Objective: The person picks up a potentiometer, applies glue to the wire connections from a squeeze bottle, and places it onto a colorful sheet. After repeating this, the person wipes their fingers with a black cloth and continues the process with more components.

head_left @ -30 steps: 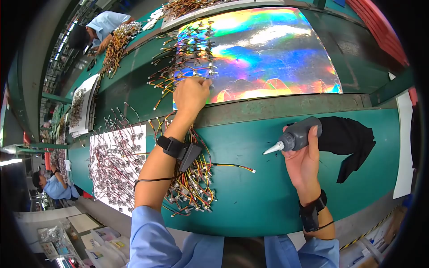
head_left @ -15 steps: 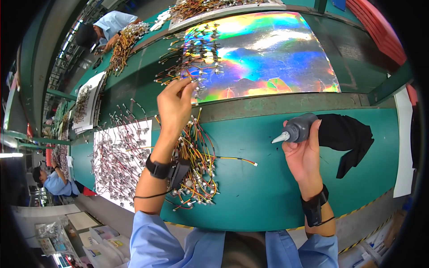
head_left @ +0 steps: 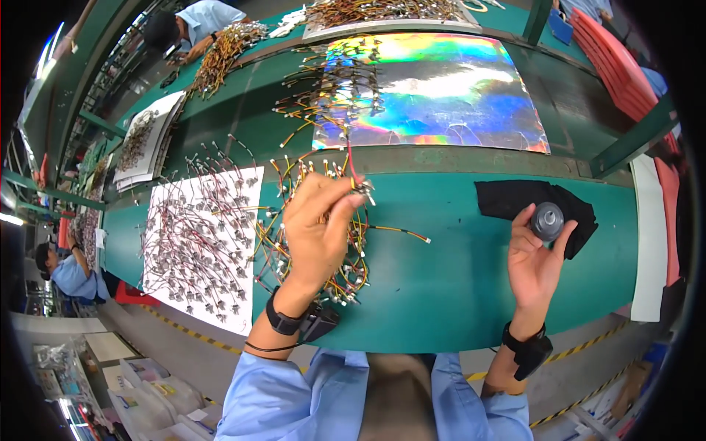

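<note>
My left hand (head_left: 316,228) is closed, thumb and forefinger pinching the end of a thin wire cable (head_left: 351,158) with small connectors. It hovers over a loose heap of yellow, red and black cables (head_left: 358,253) on the green table. My right hand (head_left: 535,268) grips a dark grey squeeze bottle (head_left: 547,222) whose pale nozzle points up towards the camera. Beneath the bottle, a black cloth (head_left: 504,197) lies on the table. Beyond my left hand, a row of cables (head_left: 334,88) rests across the left edge of a shiny rainbow-coloured sheet (head_left: 456,95).
To the left, a white sheet (head_left: 254,198) carries many cables with dark ends. Further back are stacked boards (head_left: 151,132) with cables and another cable heap (head_left: 220,62) beside a co-worker (head_left: 209,22). Green posts (head_left: 636,143) and red trays (head_left: 614,59) stand at the right.
My left hand has come back from the shiny sheet towards me, now with a cable end in its pinch. My right hand has moved right, and the bottle's nozzle has turned from leftward to upward.
</note>
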Demonstrator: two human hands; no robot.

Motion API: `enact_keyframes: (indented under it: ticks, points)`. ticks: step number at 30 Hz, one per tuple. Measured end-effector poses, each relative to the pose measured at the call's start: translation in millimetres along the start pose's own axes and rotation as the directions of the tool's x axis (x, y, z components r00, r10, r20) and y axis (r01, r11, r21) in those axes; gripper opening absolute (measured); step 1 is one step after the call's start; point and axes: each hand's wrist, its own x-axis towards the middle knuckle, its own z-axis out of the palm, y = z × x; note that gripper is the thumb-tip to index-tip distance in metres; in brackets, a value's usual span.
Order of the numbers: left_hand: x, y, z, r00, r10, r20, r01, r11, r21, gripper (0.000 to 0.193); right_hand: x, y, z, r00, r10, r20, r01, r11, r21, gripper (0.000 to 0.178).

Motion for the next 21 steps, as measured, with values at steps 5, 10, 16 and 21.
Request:
enact_keyframes:
  ticks: [5, 10, 16, 21]
  points:
    - [-13, 18, 12, 0.997, 0.050, 0.061, -0.047, 0.998, -0.045, 0.019, -29, 1, -11, 0.999, -0.033, -0.040, 0.039, 0.986, 0.162, 0.052]
    - [-21, 21, 20, 0.989, 0.114, 0.099, -0.109, 0.993, -0.055, 0.021, -33, -2, -33, 0.998, -0.018, -0.068, 0.034, 0.970, 0.242, 0.051]
    - [-23, 27, 27, 0.978, 0.160, 0.134, -0.160, 0.987, -0.010, 0.021, -34, -7, -41, 0.996, -0.016, -0.091, 0.043, 0.953, 0.301, 0.057]
    - [-20, 20, 30, 0.972, 0.153, 0.176, -0.177, 0.975, 0.131, 0.016, -32, -12, -42, 0.997, 0.052, -0.059, -0.028, 0.933, 0.360, 0.068]
